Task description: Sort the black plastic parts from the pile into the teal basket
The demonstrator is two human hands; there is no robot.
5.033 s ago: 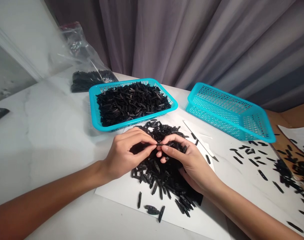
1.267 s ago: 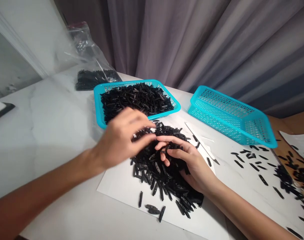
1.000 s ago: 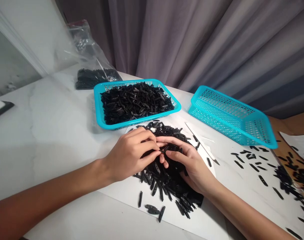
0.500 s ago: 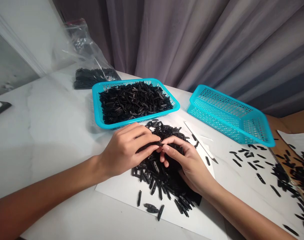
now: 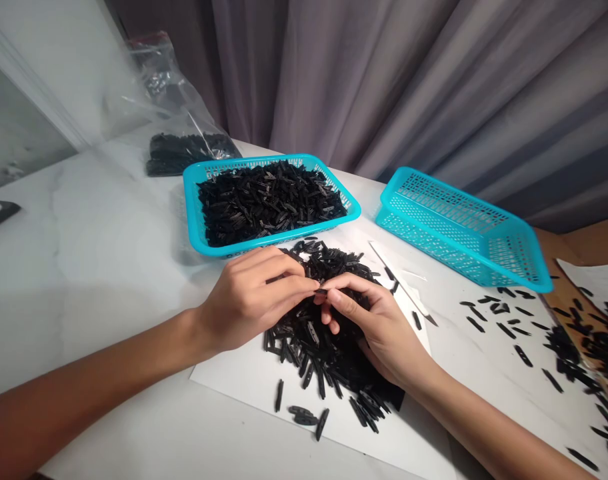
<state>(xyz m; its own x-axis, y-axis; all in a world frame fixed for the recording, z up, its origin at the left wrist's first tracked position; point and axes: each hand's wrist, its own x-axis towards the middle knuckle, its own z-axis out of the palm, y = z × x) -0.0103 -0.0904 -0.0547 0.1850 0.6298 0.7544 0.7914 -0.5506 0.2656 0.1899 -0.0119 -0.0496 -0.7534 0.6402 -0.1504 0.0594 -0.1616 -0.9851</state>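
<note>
A heap of small black clip-like pieces [image 5: 324, 353] lies on a white sheet [image 5: 244, 377]. Above the heap, my left hand [image 5: 251, 300] and my right hand [image 5: 369, 327] meet. Their fingertips pinch one small black piece [image 5: 323, 291] from both sides. My right palm rests over the heap and hides part of it. A few loose pieces lie apart near the sheet's front. A turquoise perforated basket [image 5: 190, 207], heaped with similar pieces, stands just beyond my left hand.
A second turquoise basket [image 5: 434, 237] stands tilted to the right, with no pieces visible inside. Scattered black pieces [image 5: 509, 327] lie on the white marble table [image 5: 109, 267]. A clear plastic bag [image 5: 169, 87] lies at the back near a black pile. Grey curtains [image 5: 334, 80] hang behind.
My left hand, raised and blurred 1.3 seconds ago, has come back down to the pinched piece. My right hand stays on the heap. The view has shifted slightly.
</note>
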